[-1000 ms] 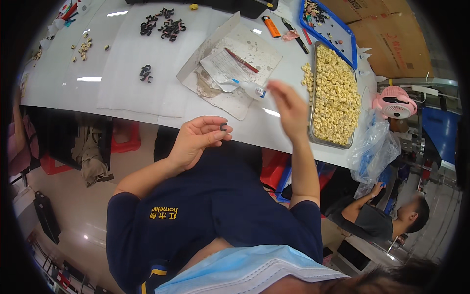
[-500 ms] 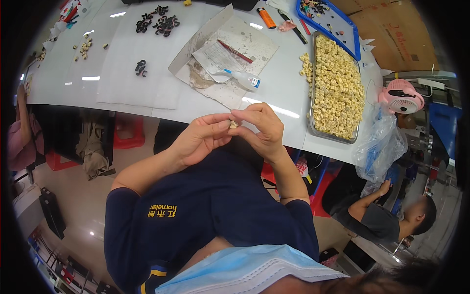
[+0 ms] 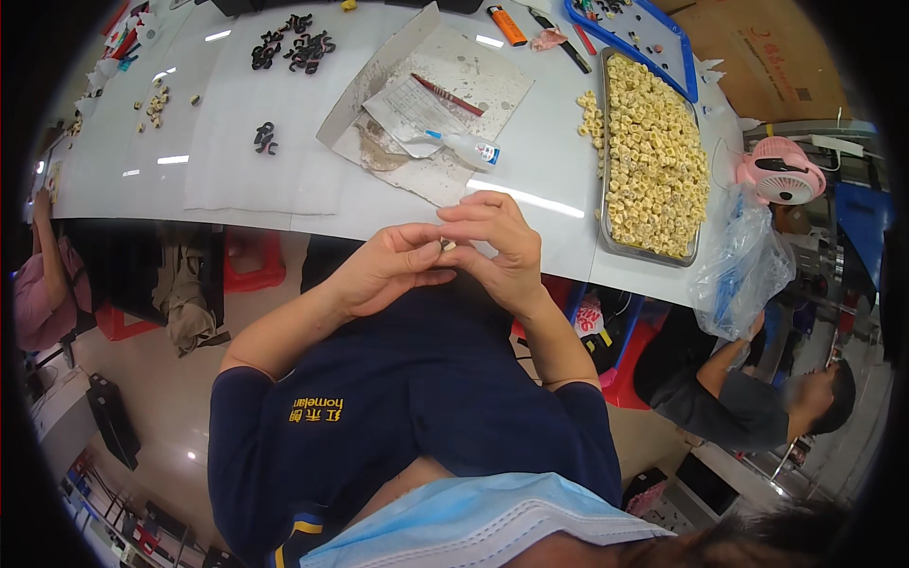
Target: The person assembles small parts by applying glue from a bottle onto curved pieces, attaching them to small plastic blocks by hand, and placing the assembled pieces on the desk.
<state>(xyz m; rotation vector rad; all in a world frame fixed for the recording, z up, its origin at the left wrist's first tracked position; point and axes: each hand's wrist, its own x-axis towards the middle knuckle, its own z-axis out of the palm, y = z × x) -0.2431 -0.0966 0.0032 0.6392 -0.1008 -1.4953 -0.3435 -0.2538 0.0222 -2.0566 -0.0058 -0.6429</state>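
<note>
My left hand [image 3: 388,268] and my right hand [image 3: 499,244] meet at the near edge of the white table [image 3: 559,204], above my lap. Their fingertips pinch together a small cream-coloured piece with a dark part [image 3: 445,245]. The piece is mostly hidden by my fingers. To the right of my hands stands a metal tray [image 3: 607,241] filled with several similar cream-coloured pieces [image 3: 653,156].
A stained paper sheet [image 3: 426,104] with a small glue bottle [image 3: 464,145] lies beyond my hands. Black small parts [image 3: 294,43] sit at the far left on a white sheet. A blue tray [image 3: 653,43], orange lighter [image 3: 507,24], pink fan [image 3: 781,170] and plastic bag [image 3: 743,270] are to the right. A person sits below right.
My right hand came back from the tray side and joined my left hand; both now pinch the small piece and have shifted slightly toward me.
</note>
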